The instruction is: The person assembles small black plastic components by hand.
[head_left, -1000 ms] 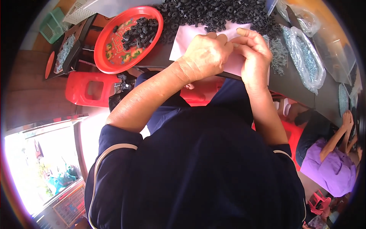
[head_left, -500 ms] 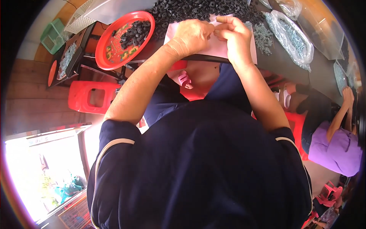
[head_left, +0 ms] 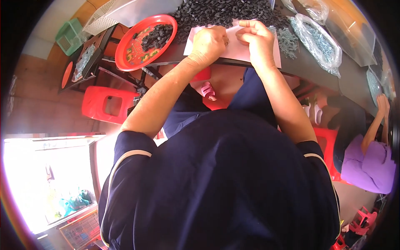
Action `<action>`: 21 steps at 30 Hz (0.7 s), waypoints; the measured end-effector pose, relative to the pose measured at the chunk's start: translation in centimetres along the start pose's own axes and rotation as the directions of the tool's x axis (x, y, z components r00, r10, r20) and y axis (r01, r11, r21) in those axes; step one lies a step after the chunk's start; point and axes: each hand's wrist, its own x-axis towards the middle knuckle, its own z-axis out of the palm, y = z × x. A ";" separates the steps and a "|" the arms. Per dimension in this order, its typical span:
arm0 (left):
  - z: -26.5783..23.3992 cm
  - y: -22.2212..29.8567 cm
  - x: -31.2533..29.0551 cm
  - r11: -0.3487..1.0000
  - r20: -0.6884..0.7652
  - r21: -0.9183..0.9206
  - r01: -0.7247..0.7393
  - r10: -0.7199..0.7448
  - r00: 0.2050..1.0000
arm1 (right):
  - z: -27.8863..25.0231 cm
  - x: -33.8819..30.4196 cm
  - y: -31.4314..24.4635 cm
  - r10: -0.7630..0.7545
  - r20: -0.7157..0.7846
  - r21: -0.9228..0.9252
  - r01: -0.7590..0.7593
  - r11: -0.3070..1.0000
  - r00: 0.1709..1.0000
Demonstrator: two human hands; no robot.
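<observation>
A pale pink-white sheet [head_left: 234, 53] lies at the table's near edge under both of my hands. My left hand [head_left: 209, 43] is closed over the sheet's left part, knuckles up; whatever its fingers hold is hidden. Just to the right, my right hand [head_left: 259, 41] has its thumb and fingers bent together toward the left hand, one finger sticking out. Anything in that pinch is too small to make out. A gap of bare sheet separates the hands. Beyond them spreads a heap of small black plastic parts [head_left: 225, 13]. Small silvery screw-like pieces [head_left: 287, 43] lie beside the sheet's right edge.
A red patterned basin [head_left: 127, 56] with black parts sits left of the sheet. An open clear bag of silvery pieces [head_left: 321, 46] lies to the right. A red stool [head_left: 89, 104] stands at left. A person in purple [head_left: 366, 162] works at far right.
My hands have drawn apart: the left has moved a little left and down off the right one's fingertips. The whole view has shifted slightly.
</observation>
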 end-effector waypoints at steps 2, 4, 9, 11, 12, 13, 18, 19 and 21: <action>-0.5 -0.5 0.0 0.918 0.073 -0.307 0.251 -0.241 0.968 | 0.0 -0.2 -0.3 -0.062 0.008 -0.129 0.063 0.990 0.998; -0.6 -0.3 0.1 0.838 0.091 -0.394 0.378 -0.374 0.923 | 0.2 -0.4 -0.3 -0.075 0.022 -0.182 0.078 0.980 0.997; -1.5 1.3 0.2 0.287 0.306 -0.789 0.544 -0.583 0.752 | 0.8 -0.4 -0.5 -0.119 0.099 -0.260 0.141 0.955 0.988; -1.7 1.4 0.1 0.234 0.327 -0.799 0.553 -0.603 0.727 | 1.3 -0.6 -0.8 -0.091 0.119 -0.198 0.113 0.974 0.989; -1.8 1.4 0.1 0.187 0.347 -0.806 0.562 -0.619 0.705 | 1.4 -0.6 -0.7 -0.103 0.137 -0.241 0.134 0.961 0.985; -1.8 1.4 0.0 0.178 0.351 -0.807 0.564 -0.623 0.699 | 1.7 -0.8 -0.8 -0.113 0.157 -0.283 0.154 0.947 0.981; -1.4 1.5 -0.7 0.038 0.404 -0.862 0.505 -0.547 0.733 | 1.4 -0.5 -1.6 -0.053 0.175 -0.277 0.101 0.956 0.983; -1.5 1.4 -0.8 0.029 0.407 -0.863 0.504 -0.550 0.729 | 1.5 -0.3 -1.8 -0.082 0.197 -0.268 0.134 0.954 0.977; -1.7 1.2 -1.0 0.038 0.412 -0.869 0.494 -0.498 0.763 | 1.7 -0.2 -2.6 -0.051 0.177 -0.269 0.098 0.958 0.983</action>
